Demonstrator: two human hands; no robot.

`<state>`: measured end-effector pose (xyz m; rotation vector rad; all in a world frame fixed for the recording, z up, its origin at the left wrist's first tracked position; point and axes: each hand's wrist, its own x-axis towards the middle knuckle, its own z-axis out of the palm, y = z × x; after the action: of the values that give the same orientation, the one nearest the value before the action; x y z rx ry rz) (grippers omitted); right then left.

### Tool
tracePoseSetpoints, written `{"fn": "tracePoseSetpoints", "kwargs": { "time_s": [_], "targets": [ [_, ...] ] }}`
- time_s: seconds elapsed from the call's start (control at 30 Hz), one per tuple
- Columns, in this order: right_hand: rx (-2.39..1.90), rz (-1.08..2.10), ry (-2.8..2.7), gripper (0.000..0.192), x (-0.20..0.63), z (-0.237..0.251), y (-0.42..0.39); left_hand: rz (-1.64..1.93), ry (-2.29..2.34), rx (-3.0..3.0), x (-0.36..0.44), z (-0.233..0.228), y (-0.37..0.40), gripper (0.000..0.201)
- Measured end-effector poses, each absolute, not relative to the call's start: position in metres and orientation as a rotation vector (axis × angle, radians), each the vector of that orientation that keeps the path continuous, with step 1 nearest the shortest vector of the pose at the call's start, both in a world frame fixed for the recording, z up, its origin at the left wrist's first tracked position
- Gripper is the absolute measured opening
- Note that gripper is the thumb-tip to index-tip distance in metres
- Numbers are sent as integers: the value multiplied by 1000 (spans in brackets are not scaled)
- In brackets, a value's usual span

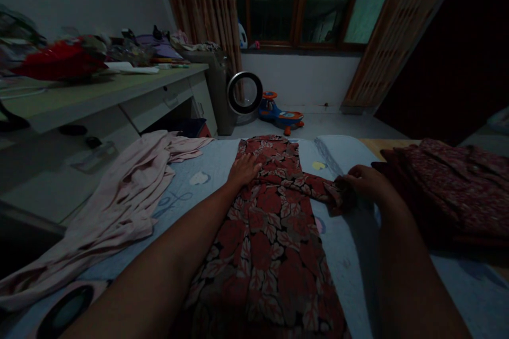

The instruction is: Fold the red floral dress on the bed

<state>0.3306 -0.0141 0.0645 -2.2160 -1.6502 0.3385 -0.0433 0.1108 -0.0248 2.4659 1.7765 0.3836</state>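
Note:
A red floral garment (270, 233) lies spread lengthwise on a pale blue bed sheet (350, 243). My left hand (243, 168) rests flat on its upper left part, fingers apart. Pinched in my right hand (363, 180) is the end of the garment's sleeve (318, 186), which stretches out to the right.
A pink garment (119, 196) lies crumpled on the left of the bed. Dark red patterned cloth (449, 190) is piled at the right. A cluttered desk (99, 90) stands at the left. A round fan (244, 92) and a toy ride-on car (280, 114) sit on the floor beyond the bed.

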Motion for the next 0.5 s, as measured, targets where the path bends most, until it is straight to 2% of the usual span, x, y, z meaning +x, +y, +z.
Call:
{"fn": "tracePoseSetpoints", "kwargs": {
  "time_s": [0.13, 0.23, 0.37, 0.5],
  "targets": [
    [-2150, 446, -1815, 18, 313, 63, -14, 391, 1763, 2481, -44, -25, 111, 51],
    [-2192, 415, -1797, 34, 307, 53, -11, 434, 1764, 2474, -43, -23, 109, 48],
    [-2209, 473, -1776, 21, 311, 50, -10, 411, 1749, 2481, -42, -18, 105, 46],
    [-1904, 382, -1552, 20, 317, 64, -15, 405, 1726, 2480, -42, -14, 102, 44]
  ]
}}
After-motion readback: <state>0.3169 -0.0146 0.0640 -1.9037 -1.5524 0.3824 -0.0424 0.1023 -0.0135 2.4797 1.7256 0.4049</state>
